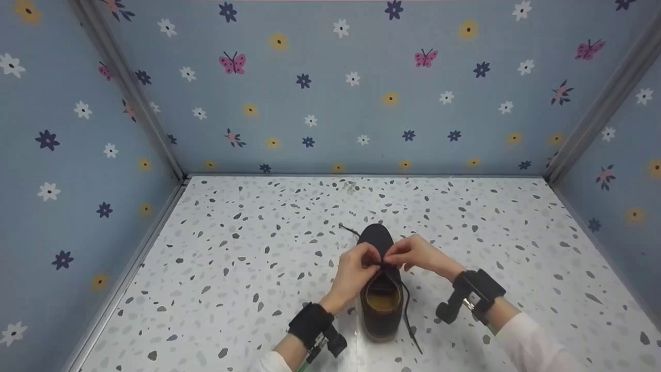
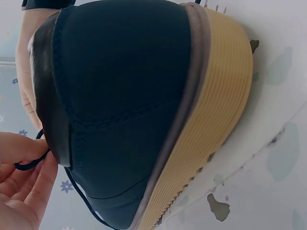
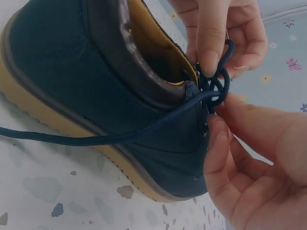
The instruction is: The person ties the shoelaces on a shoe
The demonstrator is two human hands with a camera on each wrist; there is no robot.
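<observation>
A dark blue shoe with a brown collar, mustard lining and ridged tan sole stands upright, toe pointing away from me. Over its tongue, my left hand pinches the dark shoelace between thumb and forefinger. Across from it my right hand pinches the same shoelace close to the knot. A small loop of lace shows between both sets of fingertips in the right wrist view. One lace end trails along the shoe's right side; another sticks out left of the toe. The lower eyelets are mostly hidden behind my fingers.
The shoe stands on a white speckled tabletop. Blue flowered panels rise at the back and both sides, with grey metal strips in the corners. Each wrist wears a black strap with a camera.
</observation>
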